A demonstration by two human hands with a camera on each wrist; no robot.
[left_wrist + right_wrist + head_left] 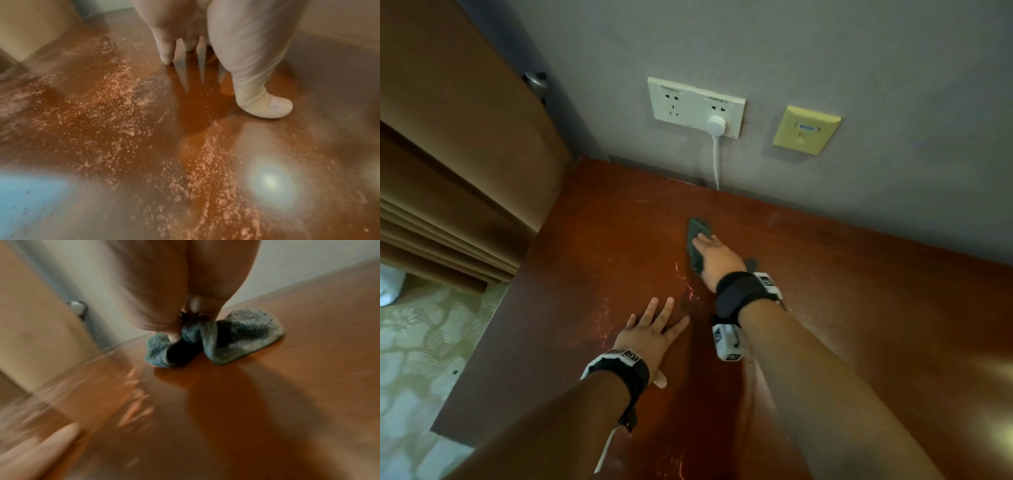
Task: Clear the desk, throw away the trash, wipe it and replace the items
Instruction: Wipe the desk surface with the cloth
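The reddish-brown desk [859, 308] carries no items in view. My right hand [717, 257] lies on a dark blue-green cloth [697, 233] near the back wall, fingers stretched out and pressing it to the wood. In the right wrist view the cloth [242, 337] bunches up under the palm. My left hand [654, 325] rests flat on the desk in front of it, fingers spread, holding nothing. Pale dust specks [115, 91] and streaks [688, 284] cover the wood around the left hand's fingers [166, 53].
On the grey wall behind the desk are a double white socket [674, 99], a white plug with its cable [715, 137] and a yellow network plate [806, 130]. A brown wooden panel [448, 154] stands left. The desk's left edge drops to patterned floor [414, 342].
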